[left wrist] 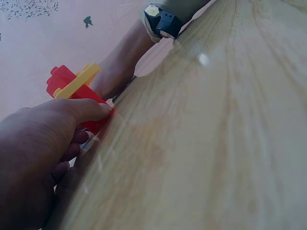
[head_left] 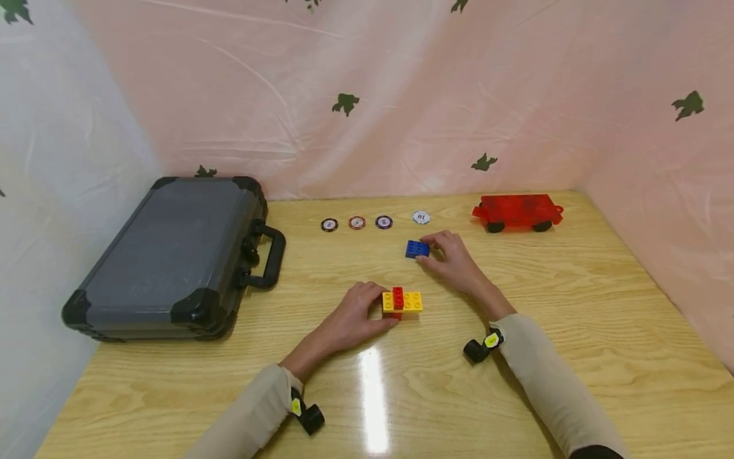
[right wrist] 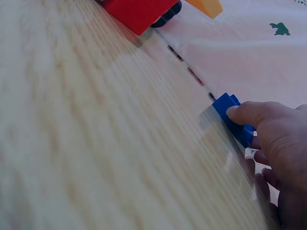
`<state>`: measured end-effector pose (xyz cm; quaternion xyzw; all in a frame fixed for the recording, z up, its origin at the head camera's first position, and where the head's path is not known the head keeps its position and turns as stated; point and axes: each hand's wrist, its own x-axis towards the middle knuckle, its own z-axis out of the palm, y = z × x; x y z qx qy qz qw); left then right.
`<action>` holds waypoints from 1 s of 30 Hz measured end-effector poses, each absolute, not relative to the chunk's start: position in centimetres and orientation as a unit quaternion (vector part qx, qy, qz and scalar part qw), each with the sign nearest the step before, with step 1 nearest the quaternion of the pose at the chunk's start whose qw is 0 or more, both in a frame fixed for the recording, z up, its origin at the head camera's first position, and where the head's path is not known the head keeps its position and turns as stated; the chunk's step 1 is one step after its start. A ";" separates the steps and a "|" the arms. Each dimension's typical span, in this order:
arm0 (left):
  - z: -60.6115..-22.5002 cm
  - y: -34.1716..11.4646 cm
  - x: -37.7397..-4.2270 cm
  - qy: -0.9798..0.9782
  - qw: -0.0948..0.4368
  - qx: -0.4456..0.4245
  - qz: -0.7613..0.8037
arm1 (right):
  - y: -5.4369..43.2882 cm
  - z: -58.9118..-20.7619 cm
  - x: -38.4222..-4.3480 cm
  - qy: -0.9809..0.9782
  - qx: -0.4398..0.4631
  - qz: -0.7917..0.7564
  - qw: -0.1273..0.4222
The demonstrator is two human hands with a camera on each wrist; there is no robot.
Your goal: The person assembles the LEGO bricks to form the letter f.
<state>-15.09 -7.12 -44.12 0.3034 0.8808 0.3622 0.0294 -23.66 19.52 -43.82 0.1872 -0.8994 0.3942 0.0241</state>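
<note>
Near the middle of the table stands a small brick stack (head_left: 411, 302), a yellow studded piece crossed by red bricks above and below. My left hand (head_left: 355, 312) holds it from the left; in the left wrist view the thumb lies along the lower red brick (left wrist: 96, 125), close to the tabletop. Farther back and to the right, my right hand (head_left: 455, 261) pinches a blue studded brick (head_left: 415, 249) between thumb and fingers. The right wrist view shows the thumb on the side of the blue brick (right wrist: 225, 106), low at the wood surface.
A grey hard case (head_left: 166, 248) with black corners lies at the left, its handle (head_left: 275, 258) toward the middle. Several poker chips, among them a white one (head_left: 421, 217), line the back. A red wheeled toy car (head_left: 518, 209) stands at the back right, before the cloth wall (head_left: 401, 127).
</note>
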 end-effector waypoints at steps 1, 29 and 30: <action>-44.1 -7.1 -15.1 0.881 0.029 0.303 0.361 | 19.5 -43.8 -23.7 -0.900 0.188 0.392 0.026; -44.0 -7.1 -15.1 0.883 0.037 0.300 0.360 | 20.0 -42.8 -22.6 -0.892 0.203 0.400 0.049; -44.0 -7.1 -15.1 0.883 0.037 0.301 0.359 | 20.1 -42.7 -22.5 -0.892 0.207 0.399 0.052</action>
